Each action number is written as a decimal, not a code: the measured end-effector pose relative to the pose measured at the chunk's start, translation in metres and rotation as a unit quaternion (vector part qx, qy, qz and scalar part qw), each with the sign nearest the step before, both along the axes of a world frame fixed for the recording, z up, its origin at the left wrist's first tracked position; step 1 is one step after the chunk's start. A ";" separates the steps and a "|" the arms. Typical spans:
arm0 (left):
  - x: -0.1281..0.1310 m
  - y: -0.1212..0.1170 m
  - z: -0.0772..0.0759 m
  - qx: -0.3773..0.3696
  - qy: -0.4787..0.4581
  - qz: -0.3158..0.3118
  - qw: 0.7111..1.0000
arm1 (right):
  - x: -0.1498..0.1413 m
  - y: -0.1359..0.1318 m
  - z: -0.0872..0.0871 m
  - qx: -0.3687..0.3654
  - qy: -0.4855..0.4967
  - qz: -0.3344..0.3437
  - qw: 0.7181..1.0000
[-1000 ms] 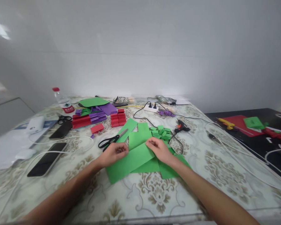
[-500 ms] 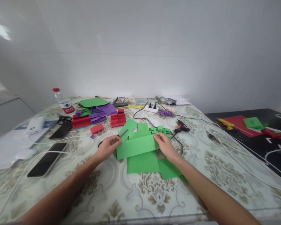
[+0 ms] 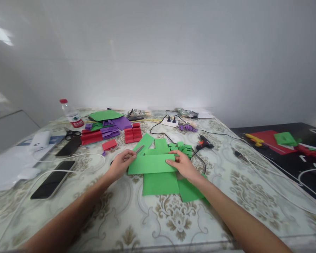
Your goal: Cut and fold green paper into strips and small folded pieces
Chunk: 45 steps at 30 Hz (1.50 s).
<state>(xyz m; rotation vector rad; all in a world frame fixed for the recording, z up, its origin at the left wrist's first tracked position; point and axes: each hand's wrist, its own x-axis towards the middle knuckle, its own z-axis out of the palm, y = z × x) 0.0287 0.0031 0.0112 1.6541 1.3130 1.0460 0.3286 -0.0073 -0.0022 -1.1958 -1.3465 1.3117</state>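
A green paper strip (image 3: pixel 151 164) is stretched level between both hands. My left hand (image 3: pixel 122 163) pinches its left end, and my right hand (image 3: pixel 183 163) grips the right end with the thumb in front. Beneath the strip lie more green paper sheets (image 3: pixel 160 184) on the patterned tablecloth. Scissors (image 3: pixel 139 149) rest just beyond my left hand, their blades over a green sheet and their handles mostly hidden by the hand. Small cut green pieces (image 3: pixel 183 148) are piled past my right hand.
A hot glue gun (image 3: pixel 204 142) stands right of the pile, near a white power strip (image 3: pixel 169 122) with black cords. Red folded paper (image 3: pixel 133 133) and purple folded paper (image 3: pixel 110 132) lie at the back left. Phones (image 3: pixel 53 179), white cables and a bottle (image 3: pixel 72 114) are at left.
The green strip has turned from slanted to nearly level. My right hand has shifted its hold on the right end, its thumb now further onto the strip.
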 end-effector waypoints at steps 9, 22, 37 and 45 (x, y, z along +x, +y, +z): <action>-0.002 -0.002 0.001 -0.043 -0.060 -0.003 0.997 | 0.001 0.000 -0.001 0.016 -0.026 -0.017 0.999; 0.002 -0.003 0.008 -0.097 -0.157 0.013 0.983 | 0.001 0.000 -0.003 0.024 -0.034 -0.019 0.999; 0.004 -0.002 0.005 -0.106 -0.179 0.026 0.978 | -0.002 -0.001 0.001 0.005 0.008 -0.006 1.000; 0.003 -0.001 0.005 -0.106 -0.178 0.022 0.978 | -0.003 0.000 -0.002 -0.006 0.020 0.003 1.000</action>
